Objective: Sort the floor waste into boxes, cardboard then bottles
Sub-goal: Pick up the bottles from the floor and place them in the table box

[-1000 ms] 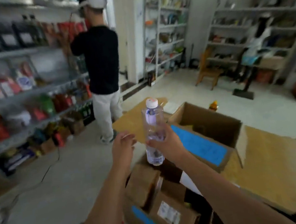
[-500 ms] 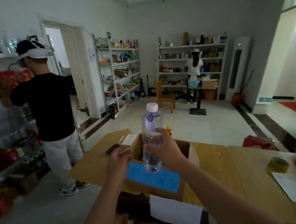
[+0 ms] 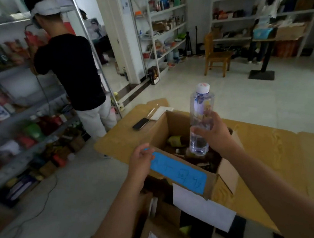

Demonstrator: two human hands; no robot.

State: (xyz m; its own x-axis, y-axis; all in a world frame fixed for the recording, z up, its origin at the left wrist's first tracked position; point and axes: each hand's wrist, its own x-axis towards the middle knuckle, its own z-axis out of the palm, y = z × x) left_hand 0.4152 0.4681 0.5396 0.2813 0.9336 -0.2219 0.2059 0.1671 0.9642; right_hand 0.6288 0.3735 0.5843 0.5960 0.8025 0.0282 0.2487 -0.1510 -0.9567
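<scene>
Right hand (image 3: 214, 132) wraps fingers and thumb round the lower half of a clear bottle (image 3: 201, 110): upright, white cap on, a little water at the bottom. The bottle is held over the open top of a cardboard box (image 3: 160, 126), its base just inside the rim line.

Left hand (image 3: 140, 159) has its fingers curled at the box's near left corner, beside a blue label (image 3: 178, 172). Cannot tell if it actually grips the edge.

Inside the box, under the bottle, are dark blurry items, one with a yellowish label (image 3: 175, 141).

A white sheet (image 3: 203, 208) hangs below the blue label. The box sits on a wooden surface (image 3: 271, 155). Beyond the left hand lie a phone (image 3: 141, 123) and a paper (image 3: 160, 111).

Below the forearms is another box (image 3: 163, 231) on the floor. Far left, a person in a black shirt (image 3: 71, 69) faces stocked shelves (image 3: 8, 114).
</scene>
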